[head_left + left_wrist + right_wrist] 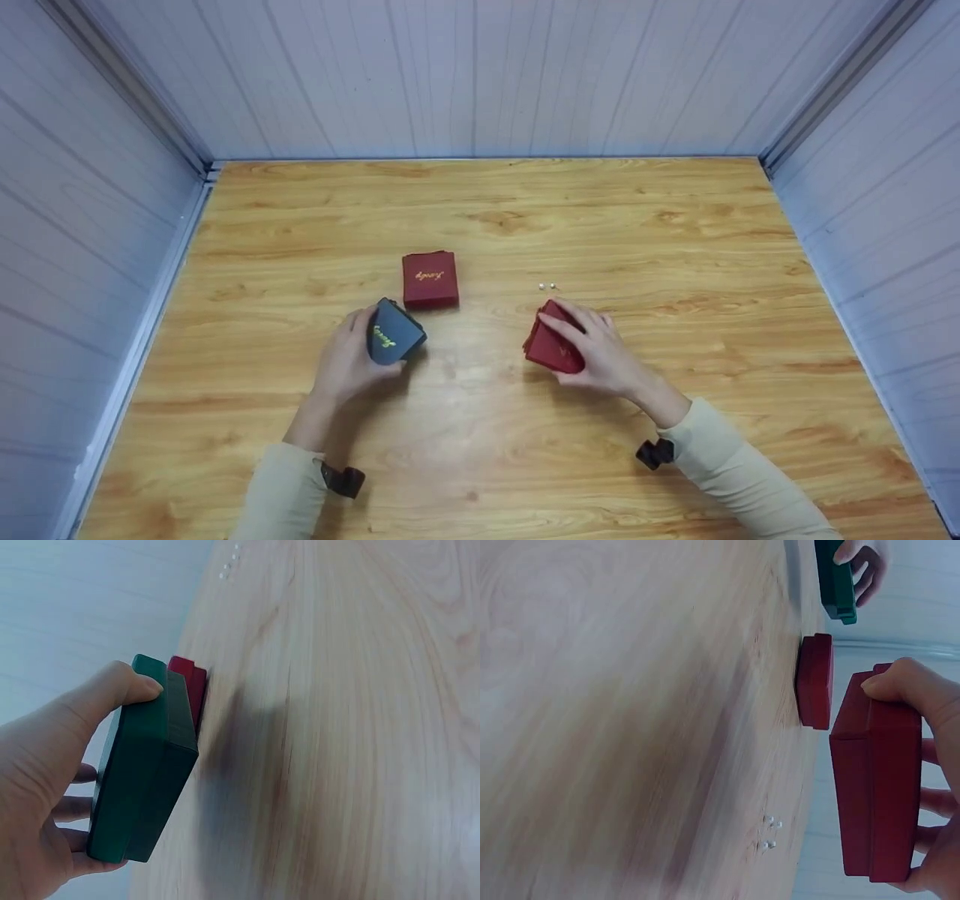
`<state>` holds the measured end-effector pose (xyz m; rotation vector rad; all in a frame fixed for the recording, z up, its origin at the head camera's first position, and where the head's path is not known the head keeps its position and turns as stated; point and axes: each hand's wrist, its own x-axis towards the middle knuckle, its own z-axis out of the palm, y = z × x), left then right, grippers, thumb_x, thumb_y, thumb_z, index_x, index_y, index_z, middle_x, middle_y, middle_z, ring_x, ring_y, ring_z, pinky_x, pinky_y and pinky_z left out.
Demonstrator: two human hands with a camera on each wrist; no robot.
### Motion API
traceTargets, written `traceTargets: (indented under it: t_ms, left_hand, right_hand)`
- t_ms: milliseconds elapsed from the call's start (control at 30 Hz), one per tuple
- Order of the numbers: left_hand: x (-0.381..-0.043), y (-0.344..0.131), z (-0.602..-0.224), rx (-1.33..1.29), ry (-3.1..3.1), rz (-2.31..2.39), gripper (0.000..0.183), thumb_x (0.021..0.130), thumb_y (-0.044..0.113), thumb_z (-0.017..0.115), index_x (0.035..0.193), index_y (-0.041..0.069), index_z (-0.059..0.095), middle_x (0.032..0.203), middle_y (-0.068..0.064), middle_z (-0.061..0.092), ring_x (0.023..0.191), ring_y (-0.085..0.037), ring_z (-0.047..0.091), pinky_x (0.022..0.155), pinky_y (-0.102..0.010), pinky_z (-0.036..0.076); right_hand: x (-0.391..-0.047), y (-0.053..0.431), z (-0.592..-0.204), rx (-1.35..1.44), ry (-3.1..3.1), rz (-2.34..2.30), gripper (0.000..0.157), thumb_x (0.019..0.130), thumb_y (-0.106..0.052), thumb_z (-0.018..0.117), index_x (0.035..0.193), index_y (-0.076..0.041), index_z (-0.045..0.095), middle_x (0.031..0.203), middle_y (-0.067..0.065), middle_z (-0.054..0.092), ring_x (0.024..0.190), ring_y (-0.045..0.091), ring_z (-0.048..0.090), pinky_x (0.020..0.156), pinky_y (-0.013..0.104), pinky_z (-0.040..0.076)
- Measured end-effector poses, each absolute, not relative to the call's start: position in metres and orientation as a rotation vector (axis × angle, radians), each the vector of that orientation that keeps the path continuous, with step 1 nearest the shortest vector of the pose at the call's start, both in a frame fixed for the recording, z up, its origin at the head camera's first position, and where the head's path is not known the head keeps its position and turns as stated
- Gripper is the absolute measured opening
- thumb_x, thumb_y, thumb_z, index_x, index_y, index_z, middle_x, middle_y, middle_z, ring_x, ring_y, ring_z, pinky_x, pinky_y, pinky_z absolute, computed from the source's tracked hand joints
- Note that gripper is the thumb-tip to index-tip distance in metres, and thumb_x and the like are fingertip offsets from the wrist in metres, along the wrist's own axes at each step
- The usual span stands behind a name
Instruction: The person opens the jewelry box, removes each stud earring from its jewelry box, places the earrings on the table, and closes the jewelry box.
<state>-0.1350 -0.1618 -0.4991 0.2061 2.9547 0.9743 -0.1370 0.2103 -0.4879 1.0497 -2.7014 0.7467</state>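
Note:
My left hand point(351, 361) grips a dark green jewellery box point(395, 332) with gold script on its lid. In the left wrist view the thumb lies on one side of that green box point(139, 765) and the fingers on the other; it is held above the table. My right hand point(602, 352) holds a red jewellery box point(553, 339), also raised and tilted, its lid closed in the right wrist view. Another red box point(430, 279) with gold lettering sits on the table, beyond the green one. A pair of small stud earrings point(547, 286) lies just beyond the right hand.
The wood-grain table point(480, 450) is bounded by a pale panelled wall point(472, 82) at the back and by walls on both sides. Each wrist wears a small black camera point(343, 481) below the hand.

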Motion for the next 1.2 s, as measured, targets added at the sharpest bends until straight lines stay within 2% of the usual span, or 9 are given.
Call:
traceTargets:
  t_ms: [167, 400, 700, 867, 1200]
  left_hand:
    - [-0.140, -0.168, -0.504, 0.151, 2.965, 0.984, 0.098, 0.057, 0.035, 0.079, 0.134, -0.001, 0.030, 0.125, -0.023, 0.039, 0.104, -0.035, 0.044, 0.087, -0.049, 0.040]
    - [-0.148, -0.174, -0.508, 0.053, 2.949, 0.966, 0.099, 0.060, 0.036, 0.077, 0.135, -0.003, 0.026, 0.128, -0.025, 0.035, 0.109, -0.037, 0.039, 0.091, -0.051, 0.036]
    - [-0.162, -0.179, -0.513, -0.048, 2.976, 0.957, 0.101, 0.060, 0.037, 0.077, 0.136, -0.002, 0.023, 0.127, -0.026, 0.035, 0.110, -0.037, 0.039, 0.092, -0.051, 0.034]
    - [-0.169, -0.180, -0.515, -0.075, 3.002, 0.927, 0.102, 0.059, 0.038, 0.077, 0.135, -0.004, 0.024, 0.126, -0.028, 0.035, 0.109, -0.039, 0.040, 0.091, -0.051, 0.035]
    - [-0.182, -0.182, -0.517, -0.170, 3.013, 0.905, 0.099, 0.062, 0.041, 0.074, 0.133, -0.005, 0.023, 0.123, -0.027, 0.037, 0.107, -0.039, 0.041, 0.091, -0.051, 0.035]
  right_hand:
    - [-0.131, 0.205, -0.490, 1.106, -2.678, 0.725, 0.084, 0.056, -0.028, 0.079, 0.131, -0.014, 0.043, 0.135, 0.017, 0.034, 0.113, 0.035, 0.038, 0.086, 0.051, 0.032]
    - [-0.123, 0.198, -0.493, 1.179, -2.657, 0.728, 0.083, 0.057, -0.029, 0.078, 0.131, -0.014, 0.043, 0.135, 0.014, 0.033, 0.119, 0.034, 0.034, 0.091, 0.053, 0.028]
    - [-0.115, 0.190, -0.499, 1.250, -2.650, 0.722, 0.084, 0.058, -0.030, 0.078, 0.132, -0.015, 0.041, 0.135, 0.015, 0.033, 0.117, 0.030, 0.035, 0.082, 0.047, 0.034]
    - [-0.111, 0.186, -0.504, 1.310, -2.647, 0.708, 0.084, 0.060, -0.031, 0.077, 0.133, -0.014, 0.040, 0.135, 0.017, 0.034, 0.116, 0.027, 0.037, 0.084, 0.041, 0.033]
    - [-0.106, 0.175, -0.512, 1.389, -2.667, 0.751, 0.086, 0.060, -0.034, 0.076, 0.134, -0.014, 0.038, 0.137, 0.016, 0.030, 0.117, 0.027, 0.035, 0.089, 0.043, 0.031]
